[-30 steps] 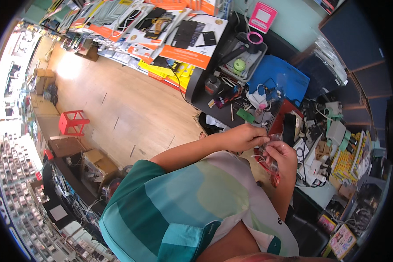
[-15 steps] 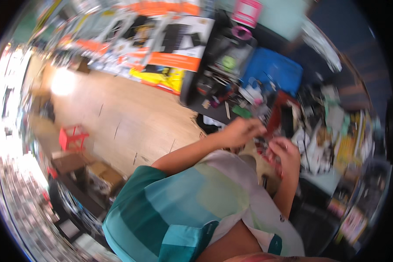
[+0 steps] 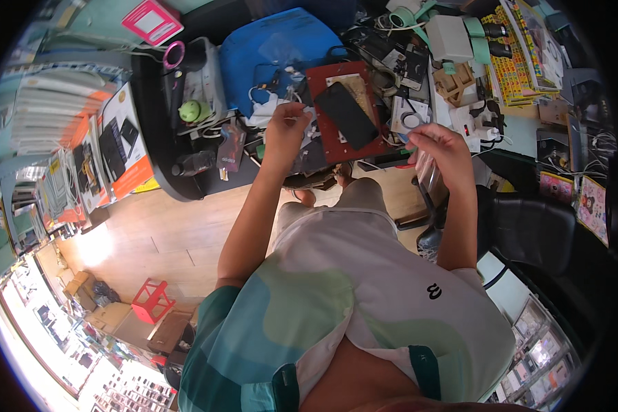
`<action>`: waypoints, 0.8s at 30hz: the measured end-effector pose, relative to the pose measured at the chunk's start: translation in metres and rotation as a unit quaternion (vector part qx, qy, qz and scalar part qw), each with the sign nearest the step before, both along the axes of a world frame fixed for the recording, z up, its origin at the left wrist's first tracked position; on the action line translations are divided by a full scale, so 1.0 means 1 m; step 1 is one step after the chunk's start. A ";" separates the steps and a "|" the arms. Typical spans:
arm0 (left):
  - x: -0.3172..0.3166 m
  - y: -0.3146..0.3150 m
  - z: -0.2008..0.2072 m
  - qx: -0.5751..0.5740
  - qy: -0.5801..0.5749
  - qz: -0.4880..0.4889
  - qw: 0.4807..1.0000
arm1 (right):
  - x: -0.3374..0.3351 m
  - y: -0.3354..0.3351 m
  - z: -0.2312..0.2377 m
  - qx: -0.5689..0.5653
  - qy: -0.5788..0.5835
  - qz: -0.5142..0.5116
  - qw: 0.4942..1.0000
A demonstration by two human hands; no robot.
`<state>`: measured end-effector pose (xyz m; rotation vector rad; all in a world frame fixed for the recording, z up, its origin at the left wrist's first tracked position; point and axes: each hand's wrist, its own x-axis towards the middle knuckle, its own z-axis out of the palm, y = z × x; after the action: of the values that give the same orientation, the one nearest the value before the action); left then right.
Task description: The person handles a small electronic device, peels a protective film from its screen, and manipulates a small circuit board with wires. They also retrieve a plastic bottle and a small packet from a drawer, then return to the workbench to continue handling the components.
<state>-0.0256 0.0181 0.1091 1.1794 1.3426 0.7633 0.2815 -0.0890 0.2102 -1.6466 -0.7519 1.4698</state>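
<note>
A black smartphone (image 3: 347, 115) lies aslant on a dark red board (image 3: 317, 86) at the desk's front edge. Just left of the board, my left hand (image 3: 285, 135) hovers with its fingers curled and their tips together; whatever is in them, if anything, is too small to tell. Right of the board, my right hand (image 3: 446, 152) is raised in front of the desk, thumb and fingers drawn together. Something pale and translucent seems to hang below those fingers, but I cannot make out what it is. Neither hand touches the phone.
Behind the board lies a blue mat (image 3: 275, 34) with cables and small parts. A mint-green microscope (image 3: 453, 38) stands back right beside stacked yellow-edged boxes (image 3: 511, 65). A green ball-shaped item (image 3: 193, 111) sits at left. A black chair (image 3: 535, 223) is at right, a red stool (image 3: 152, 301) lower left.
The view has swung round toward the desk, so the phone and red board now sit in the upper middle. My hands have moved farther apart, one on each side of the board.
</note>
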 end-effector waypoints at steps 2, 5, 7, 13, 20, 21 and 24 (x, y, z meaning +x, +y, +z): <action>0.011 0.011 -0.016 -0.021 0.020 0.009 1.000 | 0.019 0.015 -0.010 -0.011 -0.013 0.006 1.000; 0.026 0.022 -0.035 -0.094 -0.019 0.044 0.994 | 0.042 0.033 -0.024 -0.002 -0.009 0.033 0.999; 0.037 0.026 -0.035 -0.109 -0.034 0.048 0.992 | 0.055 0.044 -0.033 -0.007 -0.009 0.049 0.999; 0.048 0.026 -0.037 -0.167 -0.071 0.086 0.980 | 0.069 0.071 -0.054 -0.017 0.007 0.088 0.996; 0.055 0.016 -0.017 -0.160 -0.131 0.139 0.969 | 0.067 0.077 -0.066 -0.006 0.027 0.098 0.995; 0.054 0.015 -0.012 -0.154 -0.136 0.148 0.967 | 0.067 0.076 -0.070 -0.001 0.040 0.091 0.995; 0.052 0.010 0.007 -0.140 -0.173 0.170 0.960 | 0.062 0.076 -0.066 0.026 0.041 0.081 0.996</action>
<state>0.0268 0.0285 0.1165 0.5638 1.3176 0.9388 0.3437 -0.0125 0.1446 -1.5059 -0.8870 1.6070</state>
